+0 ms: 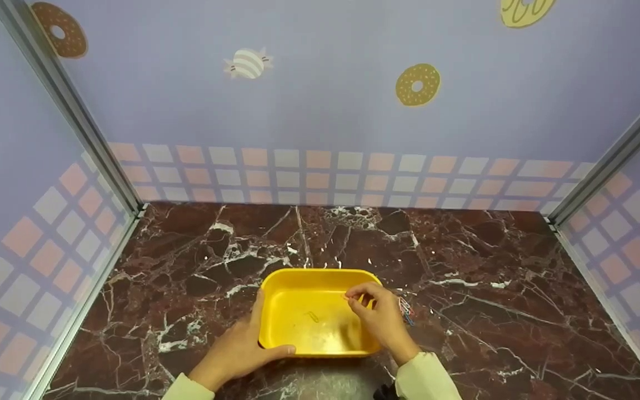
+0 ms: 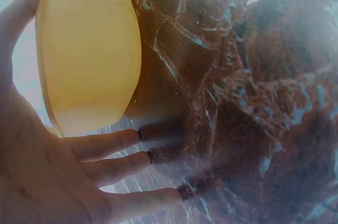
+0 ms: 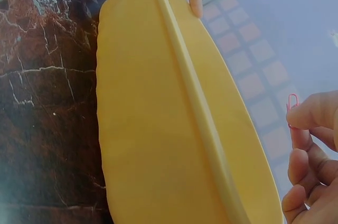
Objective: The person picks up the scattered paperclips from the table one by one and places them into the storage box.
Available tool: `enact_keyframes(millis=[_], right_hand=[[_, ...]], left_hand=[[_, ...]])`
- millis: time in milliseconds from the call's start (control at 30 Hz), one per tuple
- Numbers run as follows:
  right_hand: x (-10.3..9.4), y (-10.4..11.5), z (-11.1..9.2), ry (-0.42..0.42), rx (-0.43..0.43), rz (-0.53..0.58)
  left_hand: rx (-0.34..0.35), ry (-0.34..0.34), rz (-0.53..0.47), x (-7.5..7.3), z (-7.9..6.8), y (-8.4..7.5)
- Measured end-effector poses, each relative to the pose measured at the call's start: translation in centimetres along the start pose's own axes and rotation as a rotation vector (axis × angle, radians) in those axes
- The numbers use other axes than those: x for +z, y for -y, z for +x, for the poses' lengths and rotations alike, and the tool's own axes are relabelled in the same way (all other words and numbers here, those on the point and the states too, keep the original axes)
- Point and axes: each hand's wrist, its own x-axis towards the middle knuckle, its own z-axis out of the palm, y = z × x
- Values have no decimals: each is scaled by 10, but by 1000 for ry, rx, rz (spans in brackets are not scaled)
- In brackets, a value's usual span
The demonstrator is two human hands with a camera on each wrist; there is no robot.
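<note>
Two hands work at a yellow tub (image 1: 320, 271). Nearest, the left hand (image 1: 236, 345) braces its left end, thumb at the near rim, fingers straight and spread; that looks like a light hold, so a knock could slide or tip the tub. The right hand (image 1: 378, 315) pinches a red paper clip (image 3: 293, 99) between thumb and finger above the tub's right end. So small a clip might slip if the pinch loosens, perhaps landing outside the rim. One thin clip (image 1: 313, 316) lies on the tub's floor. Just beyond the right hand, loose clips (image 1: 405, 306) lie bunched on the table (image 1: 520, 311), perhaps tangled, so lifting one could drag others. Farthest stands the patterned wall (image 1: 325, 100).
</note>
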Motion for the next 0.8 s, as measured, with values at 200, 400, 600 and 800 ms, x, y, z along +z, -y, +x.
enact_keyframes(millis=[200, 400, 600, 800], right_hand=[[3, 2, 0, 32, 13, -28], [5, 4, -1, 54, 38, -26], [10, 3, -3, 69, 37, -9], [13, 4, -3, 75, 32, -23]], left_hand=[[-33, 1, 20, 0, 0, -2], [-60, 14, 64, -2, 0, -5], [-66, 17, 59, -3, -1, -7], [-35, 11, 34, -2, -2, -6]])
